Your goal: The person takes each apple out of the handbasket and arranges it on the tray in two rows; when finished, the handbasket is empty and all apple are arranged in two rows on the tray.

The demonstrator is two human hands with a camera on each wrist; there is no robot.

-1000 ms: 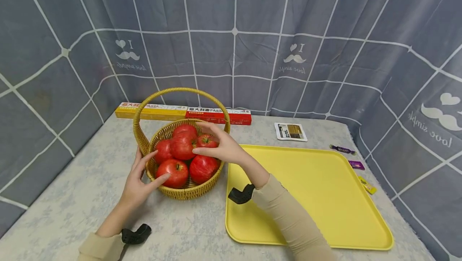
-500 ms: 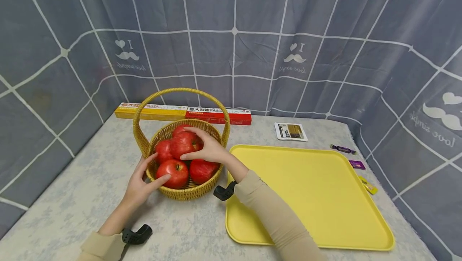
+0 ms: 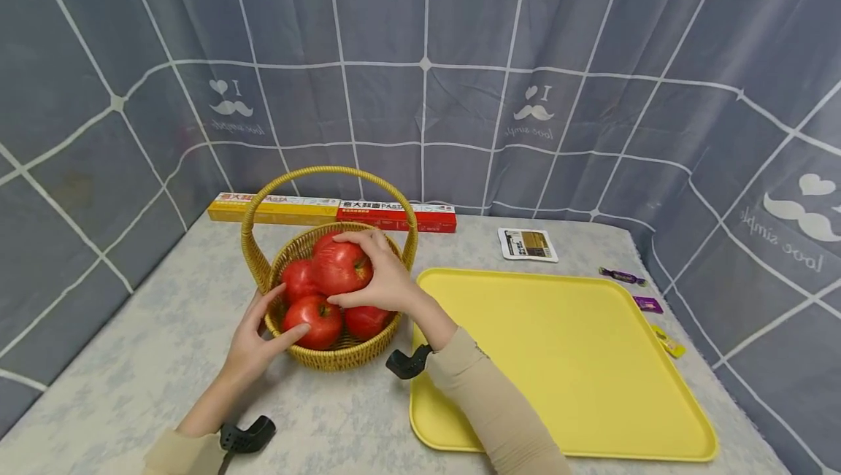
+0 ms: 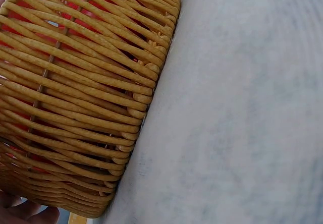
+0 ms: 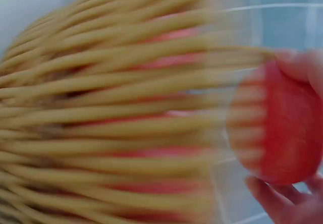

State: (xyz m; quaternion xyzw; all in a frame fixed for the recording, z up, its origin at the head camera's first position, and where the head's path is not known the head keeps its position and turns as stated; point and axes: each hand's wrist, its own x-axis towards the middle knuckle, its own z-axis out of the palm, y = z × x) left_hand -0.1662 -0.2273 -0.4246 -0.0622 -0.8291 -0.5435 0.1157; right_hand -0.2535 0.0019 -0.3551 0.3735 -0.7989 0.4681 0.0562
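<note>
The right hand (image 3: 384, 278) curls its fingers and thumb round the top apple (image 3: 338, 267), which sits at the peak of the pile inside the wicker basket (image 3: 328, 354) on the bench (image 3: 151, 358); the left hand (image 3: 256, 336) lies with relaxed, straight fingers against the basket's near-left wall, thumb touching a front apple (image 3: 315, 318). The risk, as I judge it: lifting the apple could knock it against the arched handle (image 3: 328, 172) just above, or loosen the fruit beneath so it rolls out; a slack left hand could let the light basket tip or slide toward the yellow tray (image 3: 565, 358). Count: at least four apples visible, one basket, one tray, two pasta boxes (image 3: 331, 211), one small packet (image 3: 528, 244), three wrapped sweets (image 3: 647, 303).
</note>
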